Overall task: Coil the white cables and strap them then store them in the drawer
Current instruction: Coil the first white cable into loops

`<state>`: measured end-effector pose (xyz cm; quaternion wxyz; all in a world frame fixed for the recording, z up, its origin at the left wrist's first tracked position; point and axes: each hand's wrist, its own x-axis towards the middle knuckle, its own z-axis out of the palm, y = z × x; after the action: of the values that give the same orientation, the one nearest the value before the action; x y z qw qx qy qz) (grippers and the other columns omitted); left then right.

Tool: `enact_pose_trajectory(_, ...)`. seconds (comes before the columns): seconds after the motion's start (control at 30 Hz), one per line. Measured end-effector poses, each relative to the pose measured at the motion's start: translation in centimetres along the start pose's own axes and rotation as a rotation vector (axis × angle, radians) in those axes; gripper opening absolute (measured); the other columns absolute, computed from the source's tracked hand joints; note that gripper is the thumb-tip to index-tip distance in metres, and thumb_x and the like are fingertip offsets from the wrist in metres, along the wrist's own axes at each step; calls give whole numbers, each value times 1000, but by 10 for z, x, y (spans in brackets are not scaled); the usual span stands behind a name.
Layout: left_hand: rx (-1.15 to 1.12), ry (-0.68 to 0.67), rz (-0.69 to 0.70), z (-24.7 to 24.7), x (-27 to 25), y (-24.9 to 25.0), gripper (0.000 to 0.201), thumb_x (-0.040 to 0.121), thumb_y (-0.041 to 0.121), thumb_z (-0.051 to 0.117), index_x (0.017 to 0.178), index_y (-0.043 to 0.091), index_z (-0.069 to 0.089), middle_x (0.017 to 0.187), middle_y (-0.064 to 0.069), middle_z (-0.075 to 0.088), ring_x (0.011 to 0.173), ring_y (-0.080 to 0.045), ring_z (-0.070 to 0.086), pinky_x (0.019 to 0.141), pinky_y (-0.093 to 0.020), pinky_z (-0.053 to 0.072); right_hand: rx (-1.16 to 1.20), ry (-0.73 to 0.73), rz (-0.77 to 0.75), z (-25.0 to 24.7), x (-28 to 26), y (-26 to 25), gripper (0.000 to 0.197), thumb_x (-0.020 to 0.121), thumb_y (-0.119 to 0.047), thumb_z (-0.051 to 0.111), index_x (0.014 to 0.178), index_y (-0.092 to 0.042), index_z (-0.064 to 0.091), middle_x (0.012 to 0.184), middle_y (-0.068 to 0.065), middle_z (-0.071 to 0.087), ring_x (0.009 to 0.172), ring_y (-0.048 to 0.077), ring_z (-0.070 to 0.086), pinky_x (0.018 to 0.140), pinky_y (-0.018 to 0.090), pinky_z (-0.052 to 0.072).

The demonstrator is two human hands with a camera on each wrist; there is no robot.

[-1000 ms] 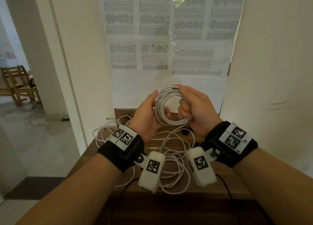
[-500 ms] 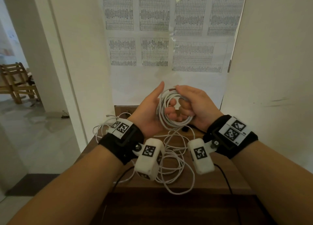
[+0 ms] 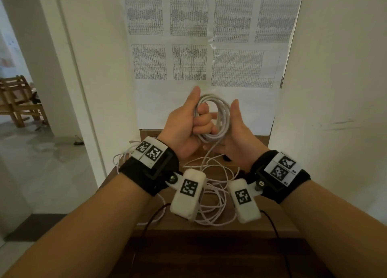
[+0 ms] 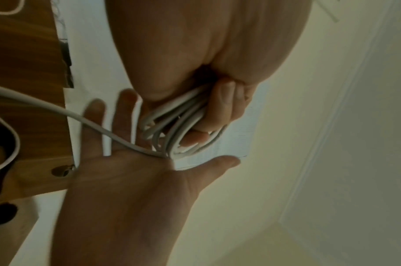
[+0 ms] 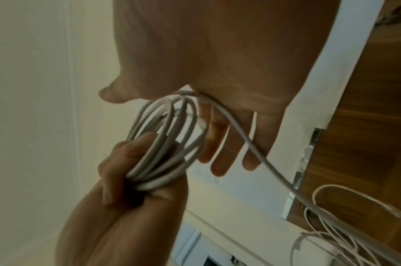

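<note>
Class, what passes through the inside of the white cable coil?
Left hand fingers curl through the coil, gripping it. Their tips are hidden.

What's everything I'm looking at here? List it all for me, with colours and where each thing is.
Coiled cable: one, white, held up between the hands, tail trailing down to the table.
Loose cables: a tangle, count unclear, white, lying on the table.
Table: one, brown wood, below the hands.
Black cords: at least two, thin, over the table's near edge.
Printed sheets: several, white with grey tables, on the wall ahead.
Wooden chair: at least one, light brown, far left.
Wrist bands with cameras: two, black straps, white housings.
Left hand: fingers curled round the coil.
Right hand: flat, palm against the coil.
</note>
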<state>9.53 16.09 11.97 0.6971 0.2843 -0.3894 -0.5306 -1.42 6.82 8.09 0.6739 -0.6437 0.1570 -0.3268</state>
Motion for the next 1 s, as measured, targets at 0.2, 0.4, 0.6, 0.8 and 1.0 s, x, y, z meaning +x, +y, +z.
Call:
enact_pose_trajectory(0.2,-29,123,236,-5,12,19,48,104,47,36,68,17,44,48,7,26,42,-9,26,70,-28,43,-261,63,-35,20,-15,23,62,90,-31,72,142,-18,39,87,6,65,71,16,67,70,33,57)
enact_pose_trajectory(0.4,794,302,389,-25,11,2,53,106,39,35,67,13,57,57,1,59,53,-12,56,66,-24,43,-767,-60,-140,22,-17,9,19,94,-6,61,110,-15,65,83,3,69,51,2,54,59,28,51)
enact_pose_trajectory(0.6,1406,247,425,-40,10,-15,56,106,39,37,63,11,60,52,5,55,47,-2,52,48,-14,33,-920,-87,-236,17,-18,-18,15,94,-19,68,83,-10,74,53,-7,60,41,3,48,51,18,40)
enact_pose_trajectory(0.8,1229,194,261,-39,5,-17,53,106,39,37,63,15,55,48,0,51,40,-9,47,45,-16,36,-768,-17,-305,-10,-15,-33,28,74,-21,87,96,-19,70,66,1,65,55,6,55,65,20,48)
enact_pose_trajectory(1.0,233,-115,-210,-31,-2,-12,49,104,45,31,70,12,43,35,8,27,28,-7,22,56,-25,45,-756,81,-280,-21,-7,-28,69,69,-57,80,128,-26,62,123,-7,66,107,4,64,94,27,52)
